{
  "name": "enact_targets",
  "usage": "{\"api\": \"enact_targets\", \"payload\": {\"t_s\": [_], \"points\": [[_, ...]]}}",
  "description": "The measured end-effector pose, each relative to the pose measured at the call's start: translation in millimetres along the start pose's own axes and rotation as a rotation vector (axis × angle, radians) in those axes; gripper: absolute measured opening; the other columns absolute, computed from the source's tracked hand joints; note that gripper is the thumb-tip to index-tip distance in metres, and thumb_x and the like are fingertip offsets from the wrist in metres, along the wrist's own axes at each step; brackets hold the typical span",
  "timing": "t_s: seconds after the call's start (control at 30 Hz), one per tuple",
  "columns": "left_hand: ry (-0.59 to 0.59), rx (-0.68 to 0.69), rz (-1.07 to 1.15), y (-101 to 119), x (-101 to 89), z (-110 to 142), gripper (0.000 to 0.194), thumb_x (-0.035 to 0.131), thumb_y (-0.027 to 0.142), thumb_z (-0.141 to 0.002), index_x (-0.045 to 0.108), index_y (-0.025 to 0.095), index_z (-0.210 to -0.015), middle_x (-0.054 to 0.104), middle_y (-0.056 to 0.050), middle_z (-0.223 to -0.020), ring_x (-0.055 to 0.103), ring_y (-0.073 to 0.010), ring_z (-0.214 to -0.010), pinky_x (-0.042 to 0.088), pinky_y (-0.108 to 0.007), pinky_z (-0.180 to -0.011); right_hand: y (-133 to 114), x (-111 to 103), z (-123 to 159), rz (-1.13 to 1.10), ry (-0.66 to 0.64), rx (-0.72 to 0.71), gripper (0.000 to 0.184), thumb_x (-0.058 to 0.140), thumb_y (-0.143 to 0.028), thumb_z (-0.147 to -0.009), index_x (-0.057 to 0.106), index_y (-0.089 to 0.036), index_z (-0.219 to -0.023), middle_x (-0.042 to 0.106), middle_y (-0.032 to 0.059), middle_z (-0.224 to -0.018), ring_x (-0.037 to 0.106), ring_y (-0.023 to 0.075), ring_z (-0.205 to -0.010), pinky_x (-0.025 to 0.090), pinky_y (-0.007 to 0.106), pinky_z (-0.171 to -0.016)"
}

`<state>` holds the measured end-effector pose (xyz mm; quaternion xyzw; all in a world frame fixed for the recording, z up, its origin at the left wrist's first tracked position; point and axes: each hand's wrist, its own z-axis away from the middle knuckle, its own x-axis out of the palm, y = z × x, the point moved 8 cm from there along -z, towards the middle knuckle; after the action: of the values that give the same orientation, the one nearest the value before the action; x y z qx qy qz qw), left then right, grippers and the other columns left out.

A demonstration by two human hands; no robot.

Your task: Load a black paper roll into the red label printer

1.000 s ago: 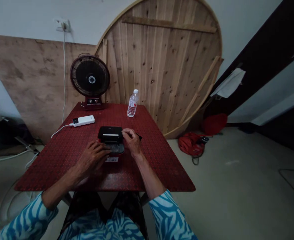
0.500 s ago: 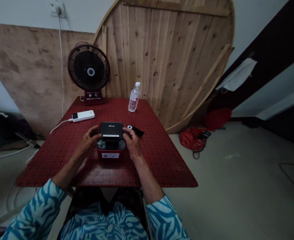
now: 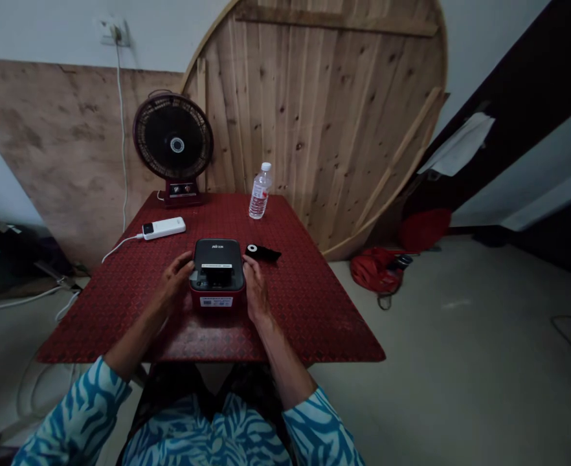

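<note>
A small box-shaped label printer (image 3: 217,250), with a black top and a red body, sits near the middle of the table. White lettering marks its lid, and a white sticker is on the side facing me. My left hand (image 3: 175,279) is at its left side, fingers bent, fingertips and thumb at the edge. Along the opposite side lies my right hand (image 3: 257,288), its fingers pressed against the casing. Just beyond the right hand is a black strip with a white round end (image 3: 265,253), whose kind I cannot make out.
The table (image 3: 314,317) has a dark red patterned cover. On it stand a fan (image 3: 175,145) at the back left, a water bottle (image 3: 259,194) at the back, and a white power bank (image 3: 164,228) with a cable. A round wooden board (image 3: 324,123) leans behind; a red bag (image 3: 375,268) lies on the floor.
Both thumbs have come off the printer's lid, and the hands have slid down to its sides. The lid looks lower and flatter than before. The view has shifted slightly.
</note>
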<state>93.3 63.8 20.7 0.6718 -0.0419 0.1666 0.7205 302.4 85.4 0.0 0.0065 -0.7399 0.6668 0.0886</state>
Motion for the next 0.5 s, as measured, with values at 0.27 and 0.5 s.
{"api": "enact_targets", "payload": {"t_s": [0.27, 0.5], "points": [[-0.016, -0.014, -0.104, 14, -9.8, 22, 0.051, 0.072, 0.030, -0.068, 0.057, 0.020, -0.116, 0.065, -0.009, -0.116, 0.065, -0.0220, -0.098, 0.053, -0.030, -0.078, 30, -19, 33, -0.004, -0.101, 0.035, 0.040, 0.051, -0.049, -0.084, 0.059, -0.025, -0.115, 0.066, 0.0046, -0.115, 0.060, 0.0218, -0.106, 0.051, 0.033, -0.081], [0.035, -0.119, -0.134, 11, -1.1, 6, 0.054, 0.065, 0.016, -0.058, 0.058, 0.019, -0.112, 0.065, -0.009, -0.116, 0.066, -0.0200, -0.088, 0.052, -0.026, -0.065, 21, -20, 37, -0.007, -0.092, 0.021, 0.039, 0.053, -0.046, -0.082, 0.061, -0.025, -0.113, 0.068, 0.0048, -0.111, 0.061, 0.0229, -0.105, 0.051, 0.034, -0.082]]}}
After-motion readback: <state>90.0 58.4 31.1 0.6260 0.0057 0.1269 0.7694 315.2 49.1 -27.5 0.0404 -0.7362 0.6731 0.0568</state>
